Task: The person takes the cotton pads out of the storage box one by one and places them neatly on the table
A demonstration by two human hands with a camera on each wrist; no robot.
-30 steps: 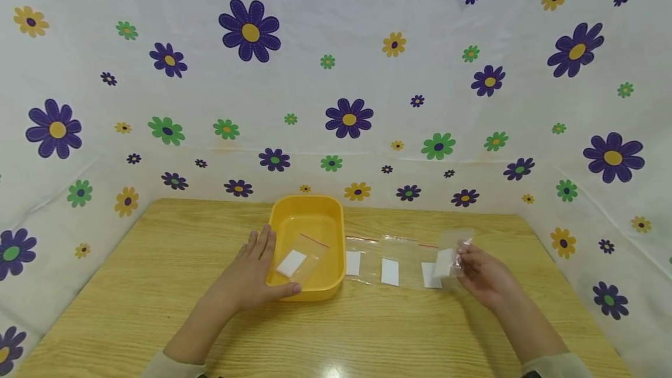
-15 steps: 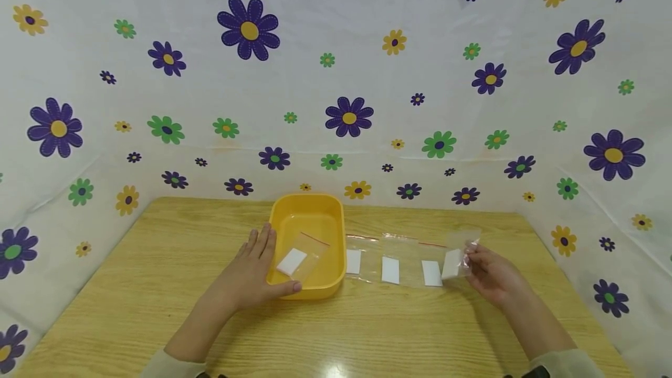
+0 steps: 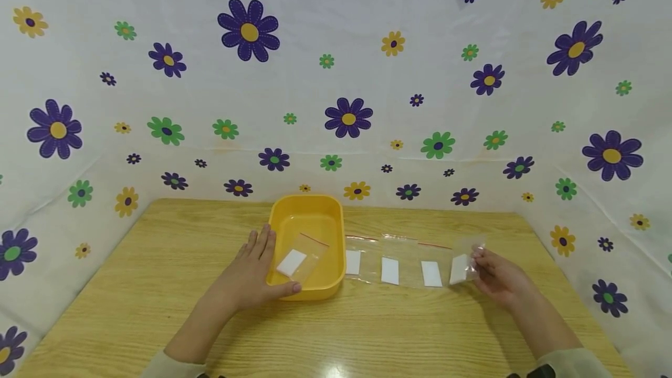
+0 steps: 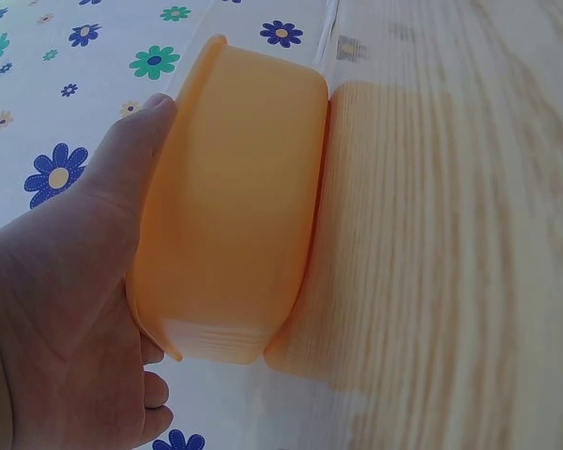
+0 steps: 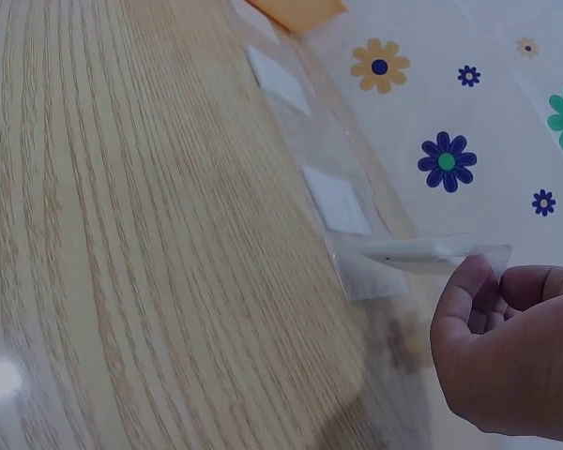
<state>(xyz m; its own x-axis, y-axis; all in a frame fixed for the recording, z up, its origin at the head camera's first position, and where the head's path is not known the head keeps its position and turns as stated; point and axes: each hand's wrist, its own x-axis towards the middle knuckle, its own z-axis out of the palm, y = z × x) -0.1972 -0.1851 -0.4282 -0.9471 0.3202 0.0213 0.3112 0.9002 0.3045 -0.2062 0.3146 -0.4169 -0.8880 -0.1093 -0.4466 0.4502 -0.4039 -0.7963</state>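
My left hand [image 3: 249,279] rests against the left side of a yellow plastic tray [image 3: 315,294], fingers fairly straight along the rim and thumb at its front. Inside the tray lies a clear zip bag [image 3: 293,262] with a white rectangular piece in it. At the far right of a row of similar bags, my right hand [image 3: 501,284] pinches the edge of another zip bag [image 3: 459,269]. The right wrist view shows this held bag [image 5: 418,248] tilted up, its lower end at the table, thumb and fingertips on its corner.
Between tray and right hand, several flat zip bags lie in a row, including one beside the tray [image 3: 353,262], a middle one [image 3: 390,270] and a right one [image 3: 431,273]. A flowered cloth [image 3: 252,86] hangs behind the wooden table [image 3: 336,331].
My right hand has moved right with the pinched bag, uncovering more of the bag left of it. The left hand and tray have stayed put.
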